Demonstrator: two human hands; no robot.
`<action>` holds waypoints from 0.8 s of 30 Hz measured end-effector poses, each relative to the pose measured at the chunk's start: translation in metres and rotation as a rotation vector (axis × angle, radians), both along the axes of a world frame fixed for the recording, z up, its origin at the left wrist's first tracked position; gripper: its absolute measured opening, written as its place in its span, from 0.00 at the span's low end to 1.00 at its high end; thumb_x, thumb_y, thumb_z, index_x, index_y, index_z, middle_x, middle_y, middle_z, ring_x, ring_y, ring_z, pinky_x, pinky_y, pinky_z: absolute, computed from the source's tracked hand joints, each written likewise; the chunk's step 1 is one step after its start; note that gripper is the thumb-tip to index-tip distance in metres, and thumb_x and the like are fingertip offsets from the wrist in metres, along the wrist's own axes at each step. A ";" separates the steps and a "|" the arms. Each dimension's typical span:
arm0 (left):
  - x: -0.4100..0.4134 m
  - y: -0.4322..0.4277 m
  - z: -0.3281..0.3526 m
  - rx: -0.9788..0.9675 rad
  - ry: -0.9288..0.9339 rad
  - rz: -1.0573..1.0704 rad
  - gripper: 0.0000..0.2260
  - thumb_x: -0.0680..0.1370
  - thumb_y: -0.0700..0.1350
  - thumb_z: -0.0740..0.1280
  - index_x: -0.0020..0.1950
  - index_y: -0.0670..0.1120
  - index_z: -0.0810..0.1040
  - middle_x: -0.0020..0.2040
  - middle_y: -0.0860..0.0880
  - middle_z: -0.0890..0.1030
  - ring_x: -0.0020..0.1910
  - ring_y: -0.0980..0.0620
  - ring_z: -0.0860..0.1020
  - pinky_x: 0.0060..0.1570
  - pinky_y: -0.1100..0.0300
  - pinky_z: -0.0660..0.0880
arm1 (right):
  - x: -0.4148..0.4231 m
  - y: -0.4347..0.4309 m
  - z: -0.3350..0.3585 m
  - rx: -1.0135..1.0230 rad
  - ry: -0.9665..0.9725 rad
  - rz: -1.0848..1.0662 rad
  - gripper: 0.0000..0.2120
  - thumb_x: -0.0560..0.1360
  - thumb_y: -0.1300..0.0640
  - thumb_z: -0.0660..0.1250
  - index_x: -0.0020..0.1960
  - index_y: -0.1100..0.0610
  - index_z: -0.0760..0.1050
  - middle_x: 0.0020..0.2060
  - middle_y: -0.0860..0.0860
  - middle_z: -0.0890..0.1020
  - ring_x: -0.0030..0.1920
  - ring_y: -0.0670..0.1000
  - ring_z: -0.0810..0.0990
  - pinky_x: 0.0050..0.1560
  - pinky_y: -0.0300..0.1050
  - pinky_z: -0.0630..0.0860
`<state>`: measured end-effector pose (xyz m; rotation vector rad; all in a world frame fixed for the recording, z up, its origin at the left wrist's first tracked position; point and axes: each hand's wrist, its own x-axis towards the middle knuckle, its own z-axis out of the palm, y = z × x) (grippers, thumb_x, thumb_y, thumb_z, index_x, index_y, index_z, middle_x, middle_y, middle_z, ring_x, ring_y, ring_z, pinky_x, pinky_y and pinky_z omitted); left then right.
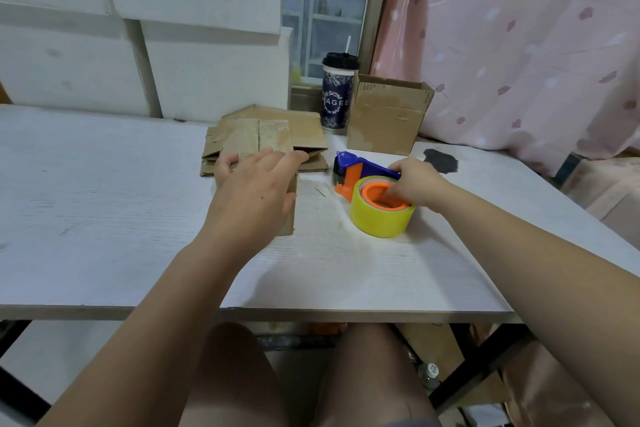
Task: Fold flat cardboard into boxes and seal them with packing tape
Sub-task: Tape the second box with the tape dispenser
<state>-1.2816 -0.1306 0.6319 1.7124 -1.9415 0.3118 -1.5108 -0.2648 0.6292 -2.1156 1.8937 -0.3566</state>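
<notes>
A person's left hand (254, 184), fingers straight and spread, rests on a cardboard piece (292, 215) just left of the tape dispenser (349, 177). The palm hides most of the piece, which may be a folded box. A stack of flat cardboard (263, 139) lies behind it, left of the dispenser. The right hand (415, 184) grips the dispenser at its yellow roll (381, 222). The dispenser's long axis points left toward the cardboard, cutter end nearest, so the right hand looks set to carry tape across. An open box (388, 114) stands behind the dispenser.
</notes>
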 end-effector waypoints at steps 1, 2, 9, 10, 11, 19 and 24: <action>0.000 0.000 -0.001 -0.002 -0.001 -0.001 0.20 0.79 0.45 0.63 0.70 0.54 0.66 0.61 0.54 0.74 0.68 0.51 0.67 0.66 0.50 0.52 | 0.001 0.000 -0.001 -0.007 0.012 -0.002 0.11 0.69 0.58 0.71 0.51 0.55 0.80 0.40 0.53 0.81 0.42 0.53 0.78 0.39 0.44 0.74; 0.000 0.000 -0.001 -0.007 -0.001 -0.003 0.20 0.78 0.45 0.64 0.70 0.53 0.66 0.62 0.54 0.74 0.68 0.51 0.67 0.67 0.49 0.52 | 0.001 0.000 -0.001 -0.004 0.019 -0.005 0.13 0.69 0.58 0.71 0.54 0.55 0.79 0.41 0.52 0.80 0.43 0.53 0.78 0.40 0.44 0.74; 0.004 -0.001 -0.002 -0.025 0.069 -0.034 0.19 0.78 0.43 0.64 0.69 0.55 0.68 0.61 0.56 0.75 0.69 0.53 0.66 0.67 0.51 0.52 | 0.017 0.027 0.016 -0.345 -0.329 0.043 0.21 0.70 0.63 0.64 0.61 0.49 0.74 0.56 0.49 0.78 0.55 0.47 0.75 0.53 0.40 0.72; 0.005 -0.001 -0.003 -0.031 0.080 -0.039 0.19 0.78 0.43 0.64 0.68 0.55 0.68 0.61 0.56 0.75 0.70 0.54 0.66 0.67 0.52 0.51 | 0.027 0.040 0.020 -0.446 -0.439 0.080 0.19 0.70 0.65 0.63 0.58 0.50 0.76 0.54 0.48 0.80 0.54 0.45 0.76 0.54 0.37 0.71; 0.005 -0.001 -0.002 -0.031 0.089 -0.042 0.19 0.78 0.42 0.63 0.68 0.55 0.68 0.61 0.56 0.75 0.69 0.54 0.66 0.67 0.52 0.51 | 0.039 0.053 0.021 -0.498 -0.532 0.127 0.18 0.70 0.66 0.61 0.55 0.51 0.77 0.52 0.46 0.81 0.53 0.43 0.76 0.54 0.34 0.71; 0.005 -0.001 0.013 -0.039 0.036 -0.057 0.17 0.79 0.42 0.59 0.67 0.56 0.70 0.55 0.54 0.80 0.57 0.50 0.74 0.51 0.56 0.62 | 0.110 0.110 -0.022 -0.301 -0.908 0.237 0.25 0.76 0.69 0.54 0.71 0.56 0.68 0.65 0.49 0.75 0.66 0.45 0.73 0.69 0.44 0.68; 0.008 -0.001 0.008 -0.164 -0.043 -0.188 0.12 0.72 0.34 0.67 0.54 0.42 0.77 0.51 0.43 0.79 0.37 0.41 0.78 0.35 0.56 0.66 | 0.120 0.121 -0.032 -0.219 -0.958 0.246 0.31 0.75 0.71 0.53 0.74 0.51 0.64 0.63 0.41 0.75 0.63 0.38 0.73 0.66 0.38 0.68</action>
